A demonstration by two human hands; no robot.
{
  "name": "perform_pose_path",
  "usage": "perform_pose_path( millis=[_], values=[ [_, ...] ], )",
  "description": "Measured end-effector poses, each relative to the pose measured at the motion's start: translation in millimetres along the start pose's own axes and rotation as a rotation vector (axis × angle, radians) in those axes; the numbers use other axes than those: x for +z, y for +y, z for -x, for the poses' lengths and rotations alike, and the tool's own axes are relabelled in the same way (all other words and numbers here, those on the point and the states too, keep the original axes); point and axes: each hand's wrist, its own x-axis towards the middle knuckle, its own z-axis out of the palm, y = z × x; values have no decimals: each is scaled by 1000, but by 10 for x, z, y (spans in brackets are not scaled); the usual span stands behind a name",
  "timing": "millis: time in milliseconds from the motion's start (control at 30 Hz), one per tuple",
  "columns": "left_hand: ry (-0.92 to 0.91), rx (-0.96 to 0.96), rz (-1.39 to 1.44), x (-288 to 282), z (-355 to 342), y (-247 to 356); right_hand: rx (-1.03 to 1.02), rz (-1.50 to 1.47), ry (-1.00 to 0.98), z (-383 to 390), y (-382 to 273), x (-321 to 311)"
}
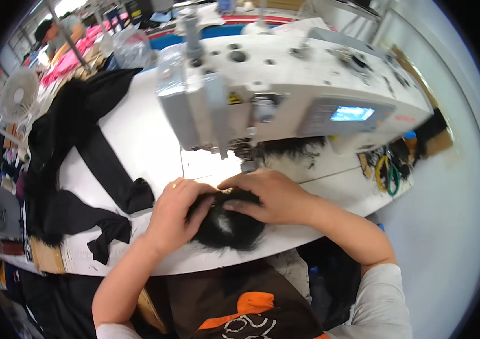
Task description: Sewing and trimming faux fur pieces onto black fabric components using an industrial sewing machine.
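Observation:
A piece of black fluffy fur fabric (226, 226) lies at the front of the white sewing machine table (121, 164). My left hand (180, 212) grips its left side, thumb on top and fingers toward the machine. From the right, my right hand (268, 198) pinches the same piece, its fingertips close to the left hand's. Just beyond my fingers is the presser foot area (248, 164) of the white sewing machine (285, 73), lit by a bright lamp. More black fur (293, 147) shows under the machine arm.
Black garment pieces (76, 141) spread over the table's left side. Scissors with yellow and green handles (388, 175) lie at the right end among dark scraps. A white fan (18, 95) stands far left. Another person (62, 37) works at the back left beside pink fabric (76, 56).

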Motion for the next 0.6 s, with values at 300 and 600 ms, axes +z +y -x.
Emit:
perform_pose_path(
  millis=[300,600],
  values=[
    [89,173,-43,493,-233,468,152,-85,393,1177,343,-725],
    [51,-131,-472,824,-631,438,65,565,798,1361,526,-546]
  ],
)
